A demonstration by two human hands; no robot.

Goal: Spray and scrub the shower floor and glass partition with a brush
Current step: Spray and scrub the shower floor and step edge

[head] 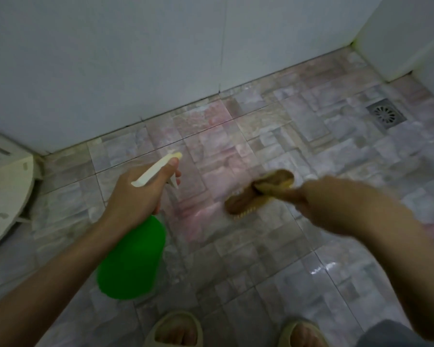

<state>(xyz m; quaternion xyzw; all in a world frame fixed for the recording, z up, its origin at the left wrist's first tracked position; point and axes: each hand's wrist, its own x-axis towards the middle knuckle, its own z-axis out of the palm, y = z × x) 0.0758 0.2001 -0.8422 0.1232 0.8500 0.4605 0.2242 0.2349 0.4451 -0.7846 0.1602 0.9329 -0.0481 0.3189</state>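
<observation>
My left hand [138,194] grips the neck of a green spray bottle [132,259], whose white trigger head [157,169] points forward over the floor; my fingers curl round the trigger. My right hand [336,206] holds the handle of a yellow-brown scrub brush [258,194], which is blurred by motion and hangs bristles-down just above the wet patterned floor tiles [236,146]. The two hands are side by side, the brush to the right of the bottle's nozzle.
A white tiled wall [135,58] runs along the back. A metal floor drain [385,115] sits at the far right near a white corner ledge [398,46]. A white rounded fixture [5,196] stands at the left. My feet in beige slippers [176,329] show at the bottom.
</observation>
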